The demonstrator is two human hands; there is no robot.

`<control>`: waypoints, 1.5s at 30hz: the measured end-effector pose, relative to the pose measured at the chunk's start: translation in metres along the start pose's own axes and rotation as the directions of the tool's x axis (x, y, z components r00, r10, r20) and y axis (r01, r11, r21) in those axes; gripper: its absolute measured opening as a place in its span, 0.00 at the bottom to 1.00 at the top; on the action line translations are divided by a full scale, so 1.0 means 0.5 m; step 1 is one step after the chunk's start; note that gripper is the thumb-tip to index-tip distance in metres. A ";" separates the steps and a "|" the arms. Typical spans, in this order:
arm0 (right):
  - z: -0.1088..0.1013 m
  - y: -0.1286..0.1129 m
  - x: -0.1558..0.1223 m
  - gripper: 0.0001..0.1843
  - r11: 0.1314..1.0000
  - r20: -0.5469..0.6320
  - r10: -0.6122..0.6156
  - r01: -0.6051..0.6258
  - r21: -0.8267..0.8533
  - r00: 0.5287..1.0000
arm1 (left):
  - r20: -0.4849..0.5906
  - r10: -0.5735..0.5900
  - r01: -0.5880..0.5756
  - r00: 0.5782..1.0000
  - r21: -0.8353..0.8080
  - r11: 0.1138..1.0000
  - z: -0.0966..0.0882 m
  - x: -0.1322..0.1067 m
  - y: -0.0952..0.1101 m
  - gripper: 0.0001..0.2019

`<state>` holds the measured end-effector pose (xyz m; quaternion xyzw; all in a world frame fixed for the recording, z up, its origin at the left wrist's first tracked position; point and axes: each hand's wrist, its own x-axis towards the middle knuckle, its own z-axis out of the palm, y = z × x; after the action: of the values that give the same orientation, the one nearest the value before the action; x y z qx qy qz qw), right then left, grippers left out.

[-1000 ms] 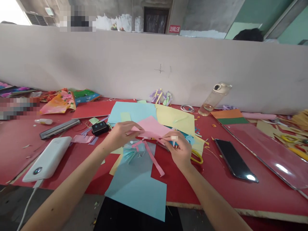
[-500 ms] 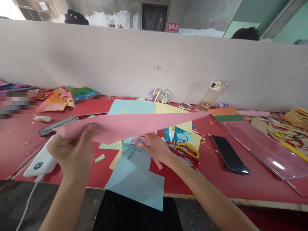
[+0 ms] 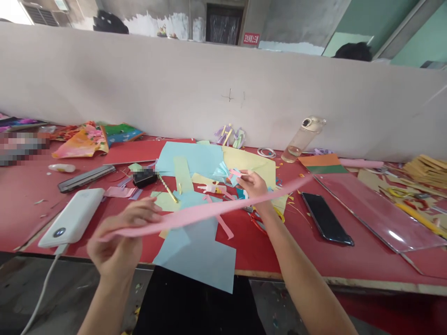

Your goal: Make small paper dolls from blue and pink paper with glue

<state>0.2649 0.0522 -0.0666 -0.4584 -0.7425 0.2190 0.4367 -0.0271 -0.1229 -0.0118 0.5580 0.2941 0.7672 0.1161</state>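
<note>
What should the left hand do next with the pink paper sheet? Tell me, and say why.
Probably set it down to the left. The left hand holds the large pink paper sheet lifted edge-on above the red table, while the right hand already fingers a small pink-and-blue paper piece among the scraps. The lifted sheet crosses the right forearm and hides part of the work area.

pink paper sheet (image 3: 209, 210) | seen edge-on, near flat | held above red table

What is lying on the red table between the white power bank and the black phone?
In the head view, between the white power bank and the black phone lie blue paper sheets, loose pink strips and scissors; the held pink sheet crosses above.
</note>
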 end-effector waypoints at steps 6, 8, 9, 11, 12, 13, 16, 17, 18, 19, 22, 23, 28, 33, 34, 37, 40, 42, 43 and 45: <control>-0.103 -0.058 -0.080 0.15 0.978 -0.200 0.208 -0.210 0.011 0.957 | 0.335 -0.102 0.071 0.937 0.103 0.992 -0.073 -0.057 -0.010 0.07; -0.117 -0.103 -0.151 0.14 0.970 -0.259 0.240 -0.245 0.015 0.936 | 0.467 -0.068 0.016 0.881 0.115 0.993 -0.099 -0.058 -0.016 0.10; -0.116 -0.127 -0.190 0.13 0.968 -0.276 0.244 -0.250 0.015 0.930 | 0.525 -0.028 -0.021 0.851 0.087 0.996 -0.111 -0.058 -0.017 0.11; -0.099 -0.171 -0.266 0.08 0.989 -0.202 0.123 -0.136 -0.053 0.972 | 0.591 -0.167 0.064 0.789 0.191 0.980 -0.132 -0.058 -0.016 0.15; -0.085 -0.189 -0.298 0.07 0.996 -0.073 0.001 -0.007 -0.094 0.997 | 0.647 -0.217 0.076 0.731 0.239 0.968 -0.143 -0.059 -0.013 0.15; -0.071 -0.203 -0.324 0.08 0.983 0.062 -0.116 0.124 -0.134 0.991 | 0.682 -0.256 0.083 0.685 0.276 0.957 -0.154 -0.060 -0.011 0.17; -0.031 -0.223 -0.365 0.14 0.876 0.271 -0.323 0.395 -0.278 0.907 | 0.787 -0.310 0.058 0.533 0.332 0.942 -0.183 -0.067 -0.005 0.18; -0.022 -0.223 -0.369 0.11 0.851 0.288 -0.348 0.429 -0.303 0.892 | 0.804 -0.329 0.046 0.495 0.354 0.934 -0.190 -0.070 -0.004 0.16; -0.016 -0.222 -0.369 0.07 0.834 0.287 -0.370 0.451 -0.317 0.884 | 0.814 -0.347 0.030 0.465 0.377 0.926 -0.196 -0.072 -0.004 0.14; -0.012 -0.219 -0.368 0.04 0.824 0.265 -0.396 0.468 -0.321 0.879 | 0.821 -0.362 0.009 0.441 0.400 0.917 -0.199 -0.075 -0.004 0.11; -0.013 -0.211 -0.360 0.05 0.801 0.182 -0.473 0.506 -0.320 0.862 | 0.834 -0.403 -0.104 0.377 0.471 0.876 -0.199 -0.079 -0.007 0.09; -0.016 -0.211 -0.359 0.05 0.801 0.168 -0.476 0.504 -0.322 0.863 | 0.833 -0.413 -0.150 0.369 0.491 0.858 -0.198 -0.079 -0.009 0.09; -0.028 -0.218 -0.360 0.06 0.832 0.141 -0.427 0.449 -0.326 0.893 | 0.822 -0.345 -0.337 0.453 0.516 0.787 -0.194 -0.083 -0.017 0.10; -0.021 -0.232 -0.360 0.04 0.847 0.162 -0.391 0.424 -0.321 0.906 | 0.766 -0.343 -0.486 0.544 0.621 0.615 -0.112 -0.101 0.030 0.20; -0.018 -0.232 -0.358 0.04 0.850 0.164 -0.391 0.423 -0.314 0.906 | 0.780 -0.348 -0.487 0.520 0.605 0.630 -0.082 -0.107 0.041 0.20; -0.007 -0.225 -0.357 0.06 0.848 0.116 -0.410 0.425 -0.315 0.905 | 0.818 -0.286 -0.446 0.500 0.526 0.724 -0.005 -0.125 0.051 0.12; 0.005 -0.207 -0.362 0.17 0.849 -0.038 -0.372 0.323 -0.418 0.927 | 0.747 -0.275 -0.362 0.606 0.566 0.740 0.017 -0.128 0.030 0.16; 0.014 -0.194 -0.365 0.33 0.856 -0.131 -0.254 0.160 -0.492 0.958 | 0.628 -0.309 -0.289 0.714 0.666 0.687 0.005 -0.120 0.015 0.14; 0.018 -0.188 -0.364 0.39 0.857 -0.152 -0.181 0.080 -0.510 0.972 | 0.575 -0.322 -0.247 0.752 0.700 0.670 -0.004 -0.114 0.010 0.13; 0.025 -0.178 -0.354 0.44 0.851 -0.123 -0.078 0.002 -0.525 0.989 | 0.507 -0.330 -0.195 0.797 0.731 0.654 -0.020 -0.104 0.008 0.11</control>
<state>0.2460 -0.1441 -0.0879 -0.5585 -0.7509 -0.0333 0.3508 -0.0174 -0.1556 -0.0525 0.7549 0.5539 0.3510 -0.0088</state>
